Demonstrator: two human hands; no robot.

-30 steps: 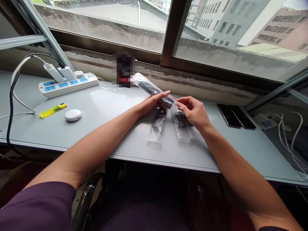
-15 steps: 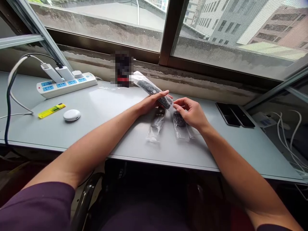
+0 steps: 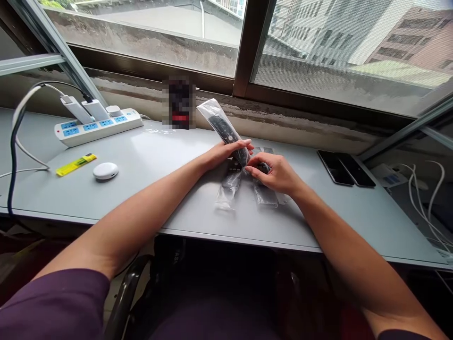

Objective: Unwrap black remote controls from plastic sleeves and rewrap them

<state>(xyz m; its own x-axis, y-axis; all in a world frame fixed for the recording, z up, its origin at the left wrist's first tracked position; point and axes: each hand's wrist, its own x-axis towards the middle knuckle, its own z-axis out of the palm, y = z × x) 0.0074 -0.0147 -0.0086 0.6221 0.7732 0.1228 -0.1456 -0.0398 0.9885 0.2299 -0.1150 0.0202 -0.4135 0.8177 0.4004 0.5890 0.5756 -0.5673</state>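
A black remote control (image 3: 222, 126) in a clear plastic bag (image 3: 211, 107) is held tilted above the desk. My left hand (image 3: 226, 152) is closed around its lower half, thumb across the front. At the lower end of the bag, my right hand (image 3: 271, 171) pinches the plastic between thumb and fingertips. Beneath my hands, a second bagged remote (image 3: 230, 184) lies on the desk, partly covered by my left hand. Another bagged remote (image 3: 265, 194) lies under my right hand, which hides its middle.
On the left of the desk (image 3: 170, 189) are a power strip (image 3: 102, 128) with plugged chargers, a yellow packet (image 3: 76, 165) and a white oval case (image 3: 105, 171). Two dark phones (image 3: 345, 168) lie at the right. A window (image 3: 240, 47) stands behind.
The held remote has swung more upright, its top end moving up and right. My right hand has shifted down and left with the bag's lower end.
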